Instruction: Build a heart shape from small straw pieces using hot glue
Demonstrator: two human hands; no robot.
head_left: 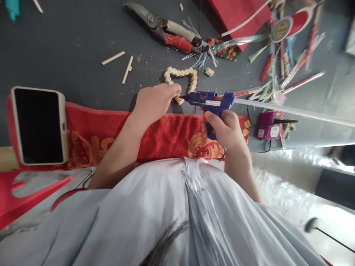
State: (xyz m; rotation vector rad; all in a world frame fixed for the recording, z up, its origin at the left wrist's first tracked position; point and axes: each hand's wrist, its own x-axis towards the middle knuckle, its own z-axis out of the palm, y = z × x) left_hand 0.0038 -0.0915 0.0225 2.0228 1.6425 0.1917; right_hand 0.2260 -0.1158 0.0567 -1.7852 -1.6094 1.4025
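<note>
a red cloth (169, 133) is lining the near edge of the gray table (74, 55), bare surface spreading farther left. shears (166, 31) are lying beyond; a thread spool (299, 22) is crowding the right. the left hand (156, 100) is pinching a cream, knobbly frame (193, 83) on the table; the right hand (226, 127) is gripping a blue glue gun (205, 98), nozzle (187, 98) pointing at it.

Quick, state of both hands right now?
Left hand: closed, fingers gripping the lower end of the beige braided piece.
Right hand: closed around the handle of the blue glue gun.
</note>
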